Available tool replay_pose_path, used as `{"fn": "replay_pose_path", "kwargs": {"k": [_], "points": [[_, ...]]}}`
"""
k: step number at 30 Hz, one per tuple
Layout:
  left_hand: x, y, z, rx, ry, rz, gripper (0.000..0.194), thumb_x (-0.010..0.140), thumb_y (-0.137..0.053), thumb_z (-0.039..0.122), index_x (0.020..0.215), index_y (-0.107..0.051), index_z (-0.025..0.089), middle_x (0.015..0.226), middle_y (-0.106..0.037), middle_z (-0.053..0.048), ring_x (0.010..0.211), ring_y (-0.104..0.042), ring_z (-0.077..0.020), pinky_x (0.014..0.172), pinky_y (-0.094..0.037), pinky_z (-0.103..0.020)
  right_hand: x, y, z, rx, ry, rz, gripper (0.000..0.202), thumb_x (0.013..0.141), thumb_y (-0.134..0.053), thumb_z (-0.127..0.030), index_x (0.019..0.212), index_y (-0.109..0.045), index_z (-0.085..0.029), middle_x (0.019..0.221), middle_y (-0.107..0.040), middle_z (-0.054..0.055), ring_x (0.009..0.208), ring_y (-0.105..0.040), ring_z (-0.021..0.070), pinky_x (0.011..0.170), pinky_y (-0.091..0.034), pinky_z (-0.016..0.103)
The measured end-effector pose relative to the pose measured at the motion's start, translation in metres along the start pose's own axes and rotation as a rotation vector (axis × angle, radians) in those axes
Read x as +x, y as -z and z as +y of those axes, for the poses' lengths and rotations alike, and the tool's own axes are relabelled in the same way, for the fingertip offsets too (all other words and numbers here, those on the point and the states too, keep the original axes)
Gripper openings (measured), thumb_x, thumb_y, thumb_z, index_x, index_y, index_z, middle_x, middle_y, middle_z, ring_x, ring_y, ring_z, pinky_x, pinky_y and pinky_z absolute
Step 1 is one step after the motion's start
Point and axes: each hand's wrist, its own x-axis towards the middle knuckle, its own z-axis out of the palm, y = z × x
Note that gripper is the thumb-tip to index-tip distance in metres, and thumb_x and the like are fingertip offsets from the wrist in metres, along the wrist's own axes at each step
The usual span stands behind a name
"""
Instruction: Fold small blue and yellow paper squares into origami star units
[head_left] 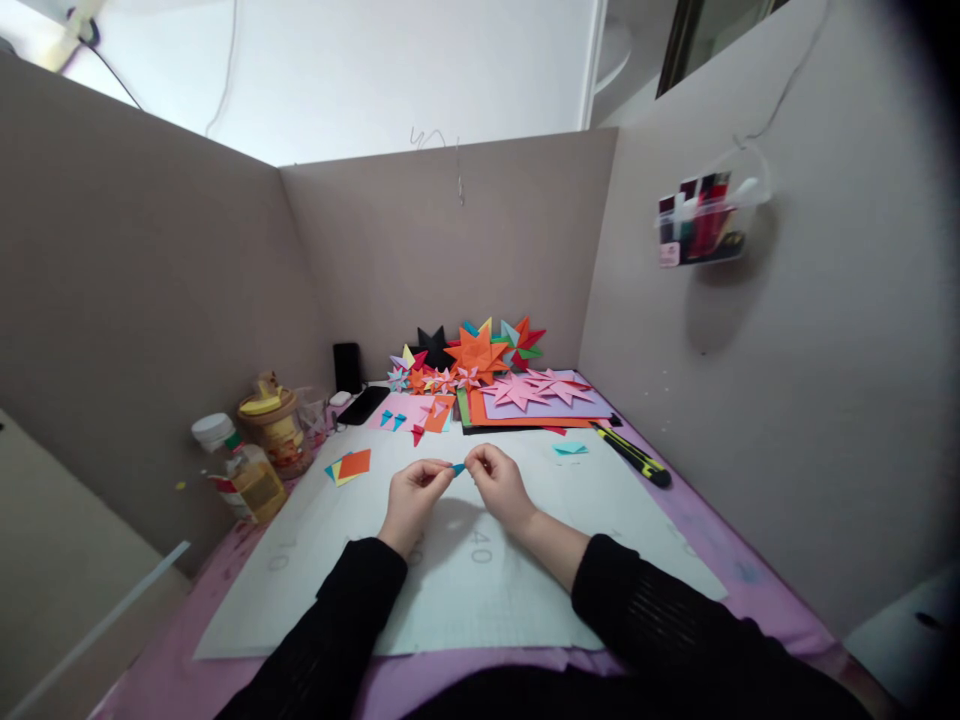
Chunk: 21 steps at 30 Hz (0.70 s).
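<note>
Fingertips of left hand (411, 497) and right hand (498, 482) pinched on small folded blue paper (457, 467) above white gridded mat (465, 590)

Two hands (411, 497), one knife (631, 455), two bottles (244, 468).

Paper stars (480, 352) at back, jars (262, 440) left, knife (631, 455) right

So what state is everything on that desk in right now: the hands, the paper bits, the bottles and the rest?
left hand: pinching the small blue paper piece
right hand: pinching the same piece
small blue paper piece: folded, held above the mat
cutting mat: lying flat
paper stars: finished, piled at the back wall
paper sheets: stacked flat
utility knife: lying on the desk, blade not visible
bottle: upright, capped
phone: screen dark
</note>
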Motion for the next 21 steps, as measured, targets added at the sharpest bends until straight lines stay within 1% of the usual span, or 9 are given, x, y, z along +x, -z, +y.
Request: {"fn": "replay_pose_path", "kwargs": {"k": [7, 16, 21], "points": [[0.0015, 0.0007, -0.001, 0.012, -0.016, 0.014, 0.017, 0.066, -0.066, 0.029, 0.059, -0.062, 0.014, 0.077, -0.068, -0.008, 0.07, -0.063, -0.0178, 0.066, -0.05, -0.029, 0.0001, 0.0019, -0.003, -0.014, 0.007, -0.015, 0.015, 0.08, -0.047, -0.028, 0.069, -0.052, -0.019, 0.067, -0.052, 0.001, 0.064, -0.049, 0.014, 0.055, -0.039, 0.023], [-0.0009, 0.0012, 0.006, 0.024, -0.025, 0.011, 0.021, 0.064, -0.067, 0.025, 0.051, -0.054, 0.015, 0.07, -0.066, -0.006, 0.067, -0.062, -0.017, 0.064, -0.049, -0.028, -0.0017, 0.0021, -0.0041, 0.004, -0.034, -0.034, 0.014, 0.079, -0.048, -0.028, 0.069, -0.052, -0.019, 0.066, -0.052, 0.0, 0.062, -0.048, 0.0132, 0.055, -0.039, 0.023], [-0.0007, 0.0012, 0.0021, -0.013, -0.004, -0.008, 0.023, 0.065, -0.066, 0.023, 0.052, -0.049, 0.015, 0.07, -0.065, -0.005, 0.066, -0.061, -0.0152, 0.062, -0.048, -0.027, -0.0014, 0.0013, -0.006, 0.024, -0.055, -0.041, 0.015, 0.079, -0.049, -0.029, 0.068, -0.051, -0.019, 0.065, -0.05, 0.0, 0.06, -0.047, 0.0127, 0.053, -0.038, 0.023]]}}
